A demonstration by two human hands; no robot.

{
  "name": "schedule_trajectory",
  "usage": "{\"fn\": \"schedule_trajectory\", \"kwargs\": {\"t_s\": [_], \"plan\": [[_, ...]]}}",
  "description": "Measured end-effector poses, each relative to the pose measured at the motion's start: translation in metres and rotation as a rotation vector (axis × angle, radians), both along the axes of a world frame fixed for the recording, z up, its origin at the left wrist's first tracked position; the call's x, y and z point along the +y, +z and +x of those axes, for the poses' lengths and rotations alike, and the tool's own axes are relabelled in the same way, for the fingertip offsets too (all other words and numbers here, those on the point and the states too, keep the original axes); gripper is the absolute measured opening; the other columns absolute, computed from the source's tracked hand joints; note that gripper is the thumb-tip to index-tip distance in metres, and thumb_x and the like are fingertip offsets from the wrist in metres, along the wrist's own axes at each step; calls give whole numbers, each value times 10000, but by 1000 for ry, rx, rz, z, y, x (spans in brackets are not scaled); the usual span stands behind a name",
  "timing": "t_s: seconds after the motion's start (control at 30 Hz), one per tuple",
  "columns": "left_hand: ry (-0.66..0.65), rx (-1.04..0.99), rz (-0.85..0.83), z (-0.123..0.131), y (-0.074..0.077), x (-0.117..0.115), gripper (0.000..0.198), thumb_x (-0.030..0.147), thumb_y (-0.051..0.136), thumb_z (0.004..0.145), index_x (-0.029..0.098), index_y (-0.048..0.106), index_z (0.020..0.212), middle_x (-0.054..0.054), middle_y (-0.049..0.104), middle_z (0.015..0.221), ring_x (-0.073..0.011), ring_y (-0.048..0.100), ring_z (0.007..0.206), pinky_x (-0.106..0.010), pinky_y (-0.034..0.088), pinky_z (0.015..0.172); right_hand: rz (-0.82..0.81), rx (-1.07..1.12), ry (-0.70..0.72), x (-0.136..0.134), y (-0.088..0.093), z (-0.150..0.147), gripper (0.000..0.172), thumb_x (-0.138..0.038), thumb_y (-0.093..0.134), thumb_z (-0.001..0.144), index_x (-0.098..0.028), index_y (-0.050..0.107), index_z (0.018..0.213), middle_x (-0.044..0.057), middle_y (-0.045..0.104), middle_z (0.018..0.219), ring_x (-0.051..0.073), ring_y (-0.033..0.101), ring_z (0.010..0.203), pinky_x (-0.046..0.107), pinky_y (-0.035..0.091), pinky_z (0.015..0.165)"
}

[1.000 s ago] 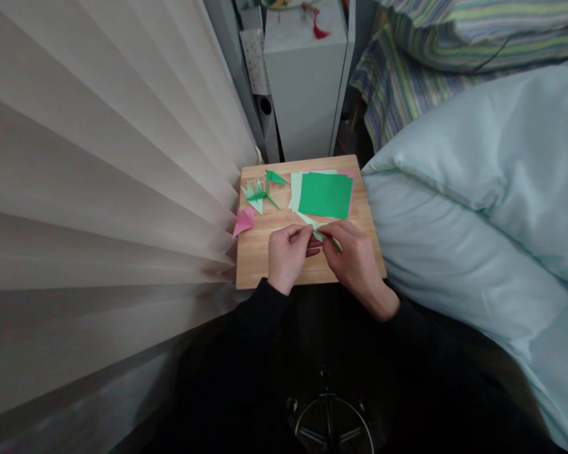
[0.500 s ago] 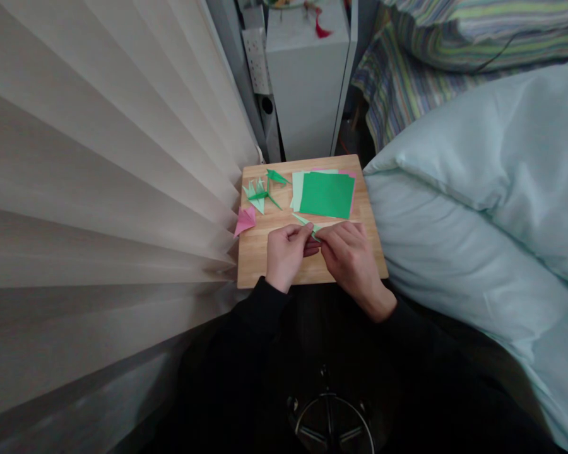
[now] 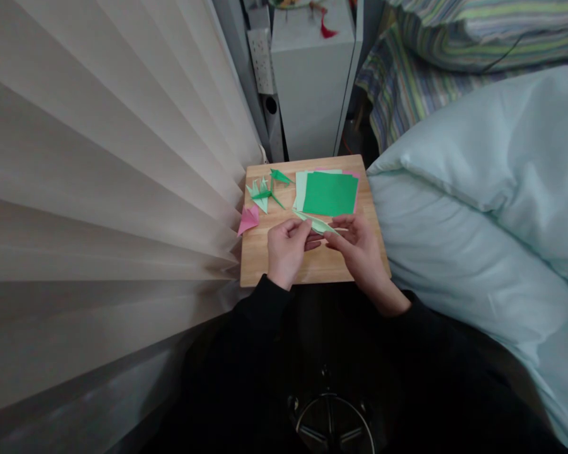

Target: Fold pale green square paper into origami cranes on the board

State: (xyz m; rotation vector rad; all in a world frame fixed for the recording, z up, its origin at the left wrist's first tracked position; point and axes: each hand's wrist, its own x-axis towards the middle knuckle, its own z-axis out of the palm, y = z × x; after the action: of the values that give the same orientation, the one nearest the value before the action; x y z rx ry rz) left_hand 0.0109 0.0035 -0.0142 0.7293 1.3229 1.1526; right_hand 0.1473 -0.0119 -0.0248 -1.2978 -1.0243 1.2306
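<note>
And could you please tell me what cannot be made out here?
Head view:
Pale green folded paper: partly hidden by the left hand.
Right hand: grip too small to tell.
Pink sheet: extent hidden by the dark green sheet.
Item on the cabinet: cut off by the top edge.

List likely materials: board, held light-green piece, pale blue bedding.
Board: probably wood, low sheen; tan with faint grain-like streaks.
Light-green piece: looks like thin matte paper; narrow, folded, sharp-pointed.
Pale blue bedding: fabric, smooth with slight sheen; soft, puffy folds. Fibre can't be told.
</note>
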Motion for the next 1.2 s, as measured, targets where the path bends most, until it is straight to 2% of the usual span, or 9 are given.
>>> {"fn": "schedule_trajectory", "kwargs": {"t_s": [0.1, 0.23, 0.43, 0.57, 0.67, 0.83, 0.93, 1.07, 1.2], "plan": [[1, -28, 28, 1, 4, -2, 290, 421, 797, 797, 168, 656, 801, -21, 727, 719, -188, 766, 704, -310, 644, 672, -160, 201, 64, 2, 0, 0, 394, -437, 844, 709, -217, 613, 941, 4, 710, 840, 167, 695, 746, 340, 594, 707], [-25, -111, 7, 1, 9, -5, 290, 347, 832, 732, 173, 613, 807, -9, 729, 760, -164, 752, 717, -294, 624, 701, -72, 156, 20, 4, 4, 2, 341, -376, 875, 676, -207, 638, 853, 2, 715, 819, 148, 681, 740, 313, 584, 709], [-28, -140, 14, 1, 9, -4, 232, 292, 794, 727, 172, 606, 788, 8, 699, 795, -116, 706, 774, -278, 595, 809, -65, 146, -20, 8, 3, 6, 418, -329, 920, 587, -215, 635, 872, -3, 739, 805, 169, 702, 766, 340, 601, 727], [1, -131, 92, 0, 10, -2, 409, 239, 798, 695, 225, 567, 1033, 49, 702, 788, -112, 697, 757, -285, 584, 815, -156, 231, 23, 11, 4, 12, 474, -309, 934, 553, -221, 620, 897, -31, 737, 729, 154, 699, 679, 348, 610, 720], [-62, -71, 164, -5, 12, 0, 577, 190, 796, 665, 277, 539, 1174, 70, 707, 786, -121, 699, 740, -267, 575, 754, -231, 262, 111, 14, 8, 20, 490, -315, 945, 537, -222, 618, 890, -26, 745, 696, 149, 698, 639, 337, 606, 697], [-167, -6, 168, -13, 11, 3, 230, 226, 817, 673, 189, 662, 838, 39, 679, 731, -97, 656, 675, -234, 546, 702, -226, 265, 3, 20, 14, 28, 557, -310, 957, 499, -241, 589, 910, -49, 736, 678, 149, 697, 624, 322, 608, 665], [-196, -9, 106, -13, 9, 2, 245, 260, 850, 652, 178, 678, 807, 30, 684, 747, -104, 652, 673, -245, 546, 682, -170, 252, -69, 21, 13, 28, 563, -326, 949, 523, -249, 551, 914, -69, 720, 691, 144, 699, 648, 317, 610, 689], [-350, 13, 75, -5, 5, -1, 224, 226, 849, 648, 162, 668, 764, 20, 685, 738, -93, 632, 662, -231, 517, 668, -56, 219, -188, 18, 9, 21, 537, -374, 935, 571, -254, 493, 850, -57, 719, 746, 151, 713, 711, 334, 612, 757], [-383, 7, 106, 3, -2, -2, 265, 262, 863, 667, 158, 636, 758, 10, 688, 753, -107, 650, 704, -241, 511, 699, 56, 41, -89, 11, 9, 11, 345, -403, 879, 682, -226, 595, 766, 1, 716, 778, 167, 705, 738, 325, 597, 716]]}}
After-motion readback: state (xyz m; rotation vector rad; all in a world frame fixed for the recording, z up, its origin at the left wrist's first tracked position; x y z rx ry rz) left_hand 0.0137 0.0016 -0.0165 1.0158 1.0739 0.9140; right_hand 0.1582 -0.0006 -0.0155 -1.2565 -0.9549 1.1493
